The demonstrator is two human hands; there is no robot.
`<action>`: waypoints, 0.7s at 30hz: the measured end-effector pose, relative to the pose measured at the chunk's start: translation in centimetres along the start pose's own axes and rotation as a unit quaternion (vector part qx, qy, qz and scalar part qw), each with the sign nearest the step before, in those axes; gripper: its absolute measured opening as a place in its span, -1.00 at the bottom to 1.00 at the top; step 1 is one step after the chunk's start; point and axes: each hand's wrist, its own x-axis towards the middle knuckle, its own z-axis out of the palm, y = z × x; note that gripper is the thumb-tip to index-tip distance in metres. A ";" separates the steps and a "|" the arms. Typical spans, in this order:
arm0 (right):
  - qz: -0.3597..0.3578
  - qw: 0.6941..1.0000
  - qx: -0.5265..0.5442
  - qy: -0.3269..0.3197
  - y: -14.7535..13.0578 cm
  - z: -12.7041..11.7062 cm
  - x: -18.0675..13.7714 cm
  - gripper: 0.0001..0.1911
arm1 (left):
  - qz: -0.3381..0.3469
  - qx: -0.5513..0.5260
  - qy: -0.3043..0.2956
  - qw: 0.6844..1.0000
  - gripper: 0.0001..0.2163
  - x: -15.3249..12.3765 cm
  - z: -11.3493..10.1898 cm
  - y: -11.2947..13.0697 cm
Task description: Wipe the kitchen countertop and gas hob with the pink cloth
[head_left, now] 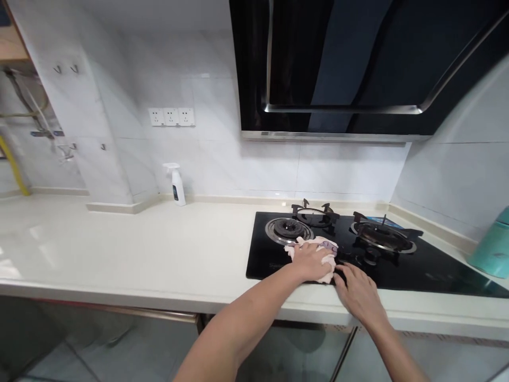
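My left hand (311, 262) presses a crumpled pale pink cloth (331, 249) with a purple pattern onto the front of the black glass gas hob (262, 260). The cloth bunches out around the fingers, just in front of the left burner (289, 229), which has no pan support on it. Just right of the cloth, my right hand (360, 292) rests at the hob's front edge with its fingers spread, holding nothing. A loose pan support (314, 215) stands on the hob behind the left burner. The right burner (384, 236) has its support in place, near a control knob (370, 257).
A black range hood (334, 63) hangs low over the hob. On the white counter (159, 249), a white spray bottle (177, 185) stands against the wall. A teal container (493, 246) is at the right edge. Wall sockets (171, 116) are above the counter.
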 end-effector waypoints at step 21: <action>0.033 0.999 -0.015 -0.018 -0.5 0.3 -0.2 -0.44 | -0.179 0.082 0.232 0.953 -0.56 -20.8 -4.8 -12.2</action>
